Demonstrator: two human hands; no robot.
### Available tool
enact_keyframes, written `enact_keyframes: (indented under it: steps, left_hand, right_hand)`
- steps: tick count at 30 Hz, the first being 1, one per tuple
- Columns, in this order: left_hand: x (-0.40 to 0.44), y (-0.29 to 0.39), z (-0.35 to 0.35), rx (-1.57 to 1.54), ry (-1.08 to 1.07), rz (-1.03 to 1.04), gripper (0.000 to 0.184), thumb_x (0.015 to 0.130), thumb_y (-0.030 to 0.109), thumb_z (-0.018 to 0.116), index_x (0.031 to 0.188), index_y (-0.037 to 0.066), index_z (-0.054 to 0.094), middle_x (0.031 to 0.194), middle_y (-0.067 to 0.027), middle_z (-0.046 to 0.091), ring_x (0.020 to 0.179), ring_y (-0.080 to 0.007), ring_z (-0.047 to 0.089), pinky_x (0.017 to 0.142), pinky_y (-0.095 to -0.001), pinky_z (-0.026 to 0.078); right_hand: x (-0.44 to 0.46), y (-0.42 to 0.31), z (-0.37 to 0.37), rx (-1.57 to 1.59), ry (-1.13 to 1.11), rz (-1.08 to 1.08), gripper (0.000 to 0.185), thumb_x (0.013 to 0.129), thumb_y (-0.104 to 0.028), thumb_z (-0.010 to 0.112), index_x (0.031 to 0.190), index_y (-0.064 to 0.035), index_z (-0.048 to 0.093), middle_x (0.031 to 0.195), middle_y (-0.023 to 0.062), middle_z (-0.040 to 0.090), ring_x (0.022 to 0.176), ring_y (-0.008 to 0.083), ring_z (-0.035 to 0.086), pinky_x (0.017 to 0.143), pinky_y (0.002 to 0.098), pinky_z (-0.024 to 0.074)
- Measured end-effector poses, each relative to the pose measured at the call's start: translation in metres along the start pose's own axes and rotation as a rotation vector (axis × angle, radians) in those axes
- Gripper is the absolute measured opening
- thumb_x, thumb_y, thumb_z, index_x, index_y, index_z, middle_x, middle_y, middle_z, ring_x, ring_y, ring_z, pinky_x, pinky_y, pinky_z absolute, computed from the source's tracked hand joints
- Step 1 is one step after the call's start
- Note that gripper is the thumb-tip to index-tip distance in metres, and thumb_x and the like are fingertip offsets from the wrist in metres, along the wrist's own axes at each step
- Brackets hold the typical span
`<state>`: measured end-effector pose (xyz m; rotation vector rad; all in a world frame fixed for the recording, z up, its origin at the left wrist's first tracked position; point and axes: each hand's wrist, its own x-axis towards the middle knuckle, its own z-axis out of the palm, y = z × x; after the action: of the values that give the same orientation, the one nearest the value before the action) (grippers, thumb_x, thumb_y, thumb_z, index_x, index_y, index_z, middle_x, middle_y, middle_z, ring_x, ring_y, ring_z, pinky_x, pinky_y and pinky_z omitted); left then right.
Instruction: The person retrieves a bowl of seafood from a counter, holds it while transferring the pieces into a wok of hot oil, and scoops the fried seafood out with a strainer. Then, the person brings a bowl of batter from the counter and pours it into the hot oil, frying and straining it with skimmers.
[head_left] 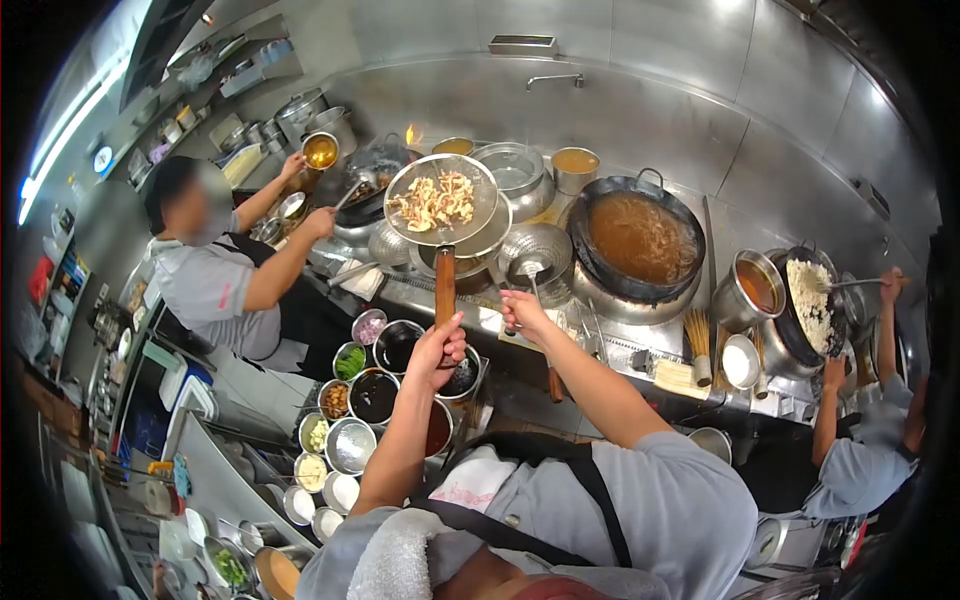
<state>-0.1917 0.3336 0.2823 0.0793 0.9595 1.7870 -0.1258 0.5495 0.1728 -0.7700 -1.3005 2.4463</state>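
Note:
My left hand (437,350) is wrapped round the wooden handle of a wide mesh strainer (405,172), raised over the stove. Pale, browned strips of food (438,200) lie in its mesh; I cannot tell their kind. Closed near a ladle's handle, my right hand (525,313) appears to grip that ladle (530,268). The ladle's bowl rests in or over a perforated metal strainer (553,243). Behind the raised strainer, a metal pan (490,238) is partly hidden. Right of my hands, a black wok (577,235) holds bubbling brown liquid.
A co-worker (230,270) tends a flaming wok at the left; another (860,460) stirs rice in a wok (808,305) at the right. Several ingredient bowls (350,446) stand by my left arm. A metal pot (745,290) and bamboo brushes (697,345) sit rightward.

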Motion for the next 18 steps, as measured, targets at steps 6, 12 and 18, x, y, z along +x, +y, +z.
enact_keyframes:
  steps: [6, 12, 18]
  left_hand:
    - [0.047, -0.001, -0.038, -0.035, -0.068, -0.105, 0.016, 0.088, 0.013, 0.065, 0.087, 0.007, 0.05, 0.064, 0.005, 0.041, 0.05, -0.0031, 0.038, 0.043, -0.0175, 0.033]
    - [0.061, -0.009, -0.067, -0.125, -0.091, -0.212, 0.032, 0.093, 0.033, 0.056, 0.101, 0.002, 0.055, 0.073, -0.0027, 0.053, 0.058, -0.0103, 0.052, 0.052, -0.0227, 0.047]
    - [0.018, -0.034, -0.09, -0.415, -0.123, -0.262, 0.069, 0.091, 0.059, 0.04, 0.125, -0.001, 0.05, 0.115, -0.0248, 0.057, 0.096, -0.0355, 0.063, 0.075, -0.0441, 0.057]
  right_hand:
    - [-0.02, 0.005, 0.017, 0.065, -0.094, 0.222, 0.046, 0.096, -0.041, 0.044, 0.128, -0.0076, 0.044, 0.087, 0.0086, 0.062, 0.063, 0.0144, 0.057, 0.058, 0.0301, 0.0516]
    - [-0.131, 0.042, -0.069, -0.269, -0.317, 0.246, 0.045, 0.094, -0.043, 0.05, 0.114, -0.0036, 0.058, 0.077, 0.0035, 0.064, 0.062, 0.0108, 0.06, 0.054, 0.0254, 0.0469]
    - [-0.209, 0.208, -0.207, -0.454, 0.106, 0.524, 0.026, 0.09, -0.032, 0.057, 0.092, -0.0084, 0.067, 0.072, 0.004, 0.064, 0.057, 0.0144, 0.057, 0.049, 0.0294, 0.0462]
